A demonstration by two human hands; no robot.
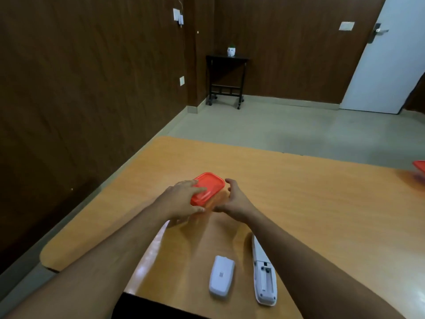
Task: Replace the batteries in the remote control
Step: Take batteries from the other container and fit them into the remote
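A small clear box with a red lid [210, 186] stands on the wooden table [310, 203]. My left hand [181, 200] lies over the lid's near left corner, fingers on top and thumb at the edge. My right hand [234, 199] cups the box's right side. The white remote control [263, 275] lies face down near the front edge, its battery bay open and empty. Its loose white battery cover [222, 276] rests to the left of it. What the box contains is hidden.
A second red-lidded container [419, 168] shows at the table's far right edge. Beyond the table are bare floor, a black wheeled side table [226, 79] with a small pot, and a white door [391, 54].
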